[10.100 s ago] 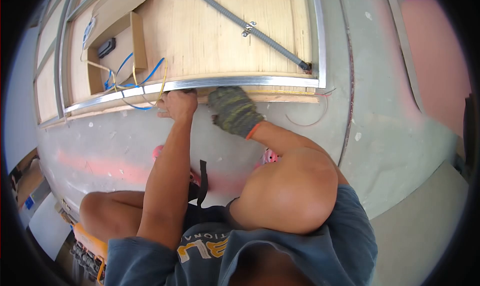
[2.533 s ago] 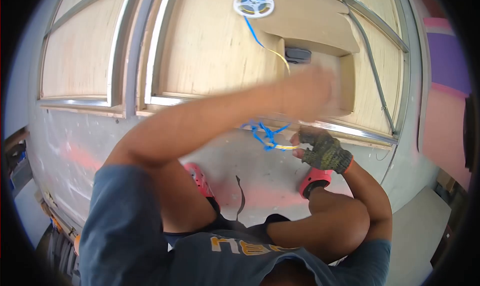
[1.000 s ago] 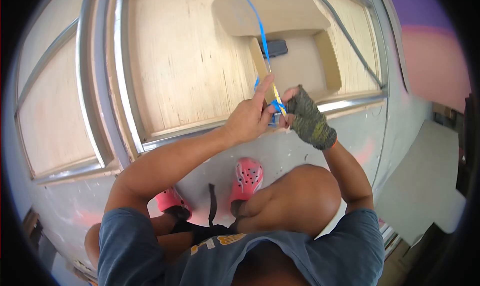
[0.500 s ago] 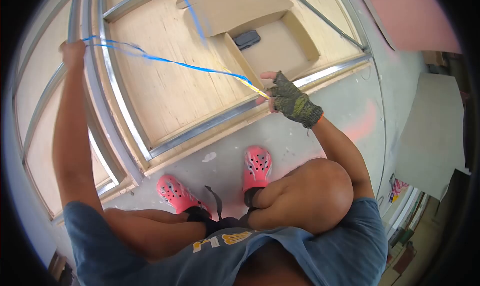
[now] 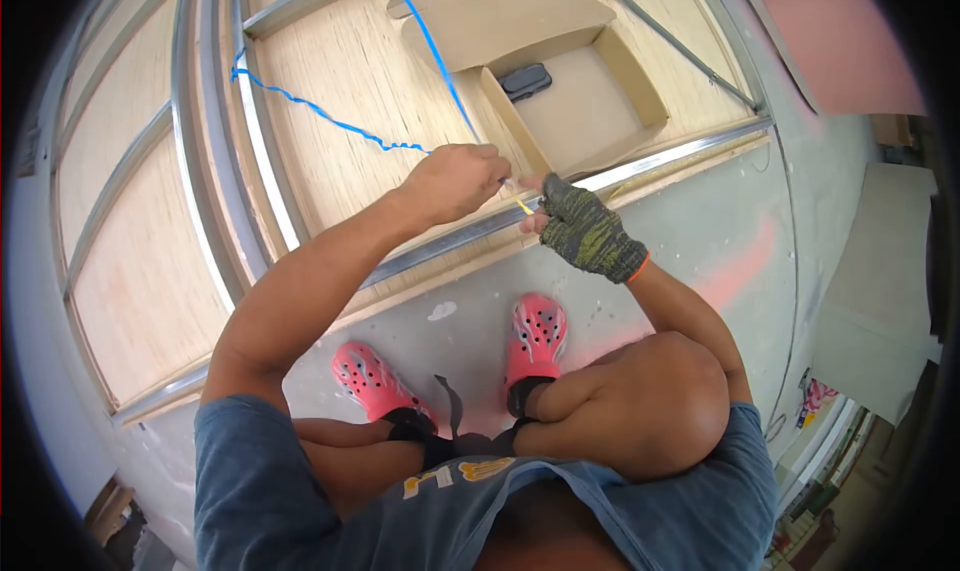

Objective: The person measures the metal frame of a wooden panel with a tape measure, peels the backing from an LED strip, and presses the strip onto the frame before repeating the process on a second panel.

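My bare left hand (image 5: pixel 455 184) is closed in a pinch beside my right hand, over the metal frame's edge. Thin blue plastic ribbon (image 5: pixel 345 126) runs to it, one loose crinkled length from the left and another strand from above. My right hand (image 5: pixel 590 229), in a green-and-black fingerless knit glove, pinches a narrow yellow-and-white braided cord (image 5: pixel 523 205). The cord's short visible part spans the gap between both hands. Its ends, and what exactly sits inside my left fingertips, are hidden.
An open cardboard box (image 5: pixel 585 101) with a dark case (image 5: pixel 526 82) inside lies on the plywood panel (image 5: pixel 330 176). Metal strips (image 5: pixel 440 246) border the panel. Pink clogs (image 5: pixel 537 336) are on my feet on the grey floor (image 5: pixel 445 316). Boards stand at right.
My left hand has come from the far left in to my right hand. The blue ribbon, stretched between them before, now hangs slack and crinkled. The right hand still grips the cord.
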